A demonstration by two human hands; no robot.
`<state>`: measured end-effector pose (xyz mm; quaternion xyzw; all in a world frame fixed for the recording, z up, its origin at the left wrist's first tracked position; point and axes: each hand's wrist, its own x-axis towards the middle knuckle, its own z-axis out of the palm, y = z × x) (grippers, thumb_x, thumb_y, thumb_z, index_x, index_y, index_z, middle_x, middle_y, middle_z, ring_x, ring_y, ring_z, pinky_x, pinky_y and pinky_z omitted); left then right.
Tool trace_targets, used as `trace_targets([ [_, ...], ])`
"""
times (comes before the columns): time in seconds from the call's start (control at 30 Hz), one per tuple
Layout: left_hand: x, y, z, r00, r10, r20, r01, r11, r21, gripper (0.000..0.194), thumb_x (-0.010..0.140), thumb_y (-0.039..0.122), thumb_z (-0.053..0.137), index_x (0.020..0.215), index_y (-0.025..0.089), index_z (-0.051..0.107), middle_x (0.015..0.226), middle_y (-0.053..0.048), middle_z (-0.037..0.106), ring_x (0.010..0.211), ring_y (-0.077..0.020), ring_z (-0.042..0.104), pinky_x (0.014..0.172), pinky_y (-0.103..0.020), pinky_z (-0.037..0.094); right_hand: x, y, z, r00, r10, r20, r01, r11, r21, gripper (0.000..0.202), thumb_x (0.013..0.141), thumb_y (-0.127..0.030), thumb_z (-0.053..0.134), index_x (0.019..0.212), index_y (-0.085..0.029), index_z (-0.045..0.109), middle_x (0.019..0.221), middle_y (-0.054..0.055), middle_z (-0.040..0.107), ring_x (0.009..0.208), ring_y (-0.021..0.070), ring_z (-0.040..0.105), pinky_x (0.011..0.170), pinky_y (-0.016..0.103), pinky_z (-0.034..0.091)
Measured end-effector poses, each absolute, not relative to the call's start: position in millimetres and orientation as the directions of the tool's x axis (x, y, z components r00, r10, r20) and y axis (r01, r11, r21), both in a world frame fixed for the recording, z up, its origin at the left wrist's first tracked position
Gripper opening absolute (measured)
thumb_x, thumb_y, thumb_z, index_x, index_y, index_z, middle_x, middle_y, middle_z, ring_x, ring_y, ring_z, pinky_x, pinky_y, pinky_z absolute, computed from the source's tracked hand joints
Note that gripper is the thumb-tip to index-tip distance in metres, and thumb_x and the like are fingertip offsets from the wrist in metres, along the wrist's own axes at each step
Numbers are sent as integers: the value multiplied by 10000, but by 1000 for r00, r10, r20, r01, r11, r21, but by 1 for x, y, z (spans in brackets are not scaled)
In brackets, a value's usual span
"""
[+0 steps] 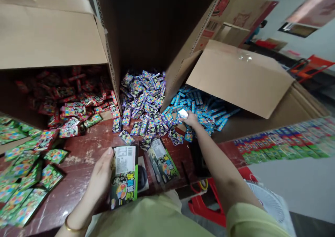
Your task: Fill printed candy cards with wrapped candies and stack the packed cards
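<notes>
My left hand (pixel 102 170) is closed on the left edge of a black and green printed candy bag (pixel 124 181) with a white label, held upright near my body. My right hand (pixel 191 119) reaches out over a heap of small blue candy packets (pixel 206 108). At its fingertips is a small glossy white piece (pixel 183 113), apparently a packet; glare hides its print. Left of that hand lies a pile of purple and black candy packets (pixel 145 97). A second printed bag (pixel 163 162) lies on the table (pixel 89 153) right of the held one.
Red packets (pixel 74 108) spill from the left carton (pixel 49 34); green packets (pixel 24 167) lie at the table's left. A tall carton (pixel 157 24) stands in the middle, another carton (pixel 240 76) at right. Packet strips (pixel 285 141) line the right edge. A red stool (pixel 209 209) and fan (pixel 267 198) stand below.
</notes>
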<state>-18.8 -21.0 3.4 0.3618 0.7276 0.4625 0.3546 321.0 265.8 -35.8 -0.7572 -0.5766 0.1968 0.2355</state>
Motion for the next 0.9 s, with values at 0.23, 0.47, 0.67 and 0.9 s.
trace_targets([
  [0.23, -28, -24, 11, -385, 919, -87, 305, 216, 928, 509, 902, 566, 396, 979, 137, 659, 886, -65, 706, 805, -191, 627, 758, -272, 490, 298, 216, 11, 18, 1000, -9, 513, -17, -858, 734, 744, -297, 666, 1388, -201, 328, 885, 21, 622, 709, 158, 600, 649, 289, 494],
  [0.47, -26, -20, 11, -189, 978, -84, 409, 156, 899, 462, 933, 486, 369, 1003, 144, 672, 864, -49, 707, 820, -192, 640, 760, -259, 479, 192, 108, 62, -417, 889, 192, -50, 188, -981, 346, 747, -369, 732, 1030, -251, 570, 928, 15, 614, 754, 156, 617, 652, 305, 547],
  [0.67, -21, -27, 10, -189, 980, -64, 439, 143, 887, 427, 951, 443, 364, 980, 145, 669, 809, -32, 696, 769, -172, 634, 715, -240, 470, 149, 93, 60, -658, 726, 199, 132, 371, -919, 201, 889, -316, 553, 1059, -219, 596, 1020, 40, 647, 836, 153, 623, 774, 309, 520],
  [0.9, -15, -25, 3, -111, 994, -13, 516, 69, 854, 383, 954, 412, 377, 993, 152, 656, 831, -50, 720, 712, -173, 664, 670, -244, 467, 154, 107, 58, -850, 503, 157, 147, 513, -846, 136, 893, -210, 549, 836, -175, 668, 874, 42, 619, 886, 162, 595, 843, 317, 464],
])
